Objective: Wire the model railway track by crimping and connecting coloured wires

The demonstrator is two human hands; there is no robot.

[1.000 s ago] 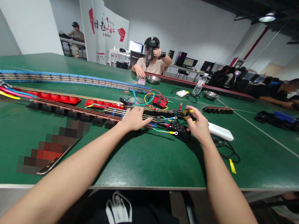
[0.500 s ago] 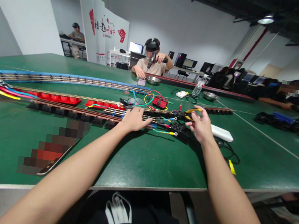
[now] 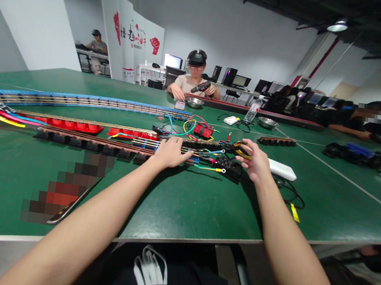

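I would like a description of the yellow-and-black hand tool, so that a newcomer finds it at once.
On the large, glossy green table, find the camera wearer's bare right hand, beside the smooth white bar. The yellow-and-black hand tool is in its grasp. Unlike the black plastic block nearer the wearer, it has slim, curved yellow handles.

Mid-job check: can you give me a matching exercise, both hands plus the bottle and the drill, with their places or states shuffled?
1. Left hand
2. Right hand
3. Bottle
4. Drill

A. See-through, beside a metal bowl
B. Holding a yellow-handled tool
C. Held by the person across the table
D. Over blue strips

Pairs: 1-D, 2-B, 3-A, 4-C
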